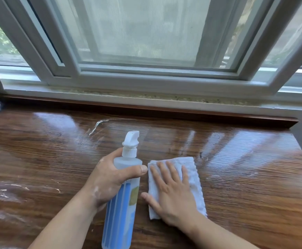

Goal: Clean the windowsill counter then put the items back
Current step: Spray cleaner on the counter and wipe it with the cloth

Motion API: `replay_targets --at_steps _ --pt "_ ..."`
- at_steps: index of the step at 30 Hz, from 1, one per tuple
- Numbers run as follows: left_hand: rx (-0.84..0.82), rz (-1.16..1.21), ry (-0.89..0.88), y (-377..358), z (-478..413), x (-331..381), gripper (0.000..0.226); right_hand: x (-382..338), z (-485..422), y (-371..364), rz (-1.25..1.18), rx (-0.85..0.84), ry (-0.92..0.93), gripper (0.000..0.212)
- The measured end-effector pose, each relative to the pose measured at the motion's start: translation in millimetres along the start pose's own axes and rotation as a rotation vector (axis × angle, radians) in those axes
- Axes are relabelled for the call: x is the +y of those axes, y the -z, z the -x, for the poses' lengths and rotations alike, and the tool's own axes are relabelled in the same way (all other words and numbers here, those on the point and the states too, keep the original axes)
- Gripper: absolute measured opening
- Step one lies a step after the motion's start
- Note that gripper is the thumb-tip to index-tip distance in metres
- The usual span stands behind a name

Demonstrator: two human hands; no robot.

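left hand (pixel 108 178): wrapped tight round the spray bottle (pixel 123 203), thumb across the front, nozzle toward 12 o'clock, I'd guess ready for another squirt
right hand (pixel 171 196): fingers straight and spread, flat on the white cloth (pixel 191 169) at the bottle's 3 o'clock, pressing for a wipe I reckon
counter (pixel 236 159): right below the window, glossy brown wood, wet sheen, white streaks at 11 and 9 o'clock

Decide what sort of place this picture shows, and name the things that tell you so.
Probably a room in a home. A window stands behind a wet wooden counter; the left hand holds a spray bottle, the right hand presses a white cloth flat.
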State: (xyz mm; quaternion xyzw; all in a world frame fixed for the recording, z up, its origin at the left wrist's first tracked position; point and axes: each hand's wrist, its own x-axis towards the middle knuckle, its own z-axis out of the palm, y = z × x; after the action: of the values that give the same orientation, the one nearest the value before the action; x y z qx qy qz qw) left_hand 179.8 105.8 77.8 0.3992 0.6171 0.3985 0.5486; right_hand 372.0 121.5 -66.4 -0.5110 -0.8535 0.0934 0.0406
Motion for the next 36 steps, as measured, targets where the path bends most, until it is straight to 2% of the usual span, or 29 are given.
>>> replay_targets --at_steps 9,17,28,36 --pt "0.054 0.002 0.003 15 -14 12 0.049 -1 -2 -3 0.02 0.032 -0.006 0.082" --pt "0.067 -0.046 -0.004 58 -47 13 0.045 -6 -19 -6 0.061 0.065 -0.053 0.083" --pt "0.114 -0.077 -0.007 138 -43 3 0.051 -28 -177 8 0.038 -0.031 -0.279 0.093" --pt "0.152 0.008 -0.006 194 -25 -11 0.054 -71 -225 1 0.043 0.024 -0.365 0.095"
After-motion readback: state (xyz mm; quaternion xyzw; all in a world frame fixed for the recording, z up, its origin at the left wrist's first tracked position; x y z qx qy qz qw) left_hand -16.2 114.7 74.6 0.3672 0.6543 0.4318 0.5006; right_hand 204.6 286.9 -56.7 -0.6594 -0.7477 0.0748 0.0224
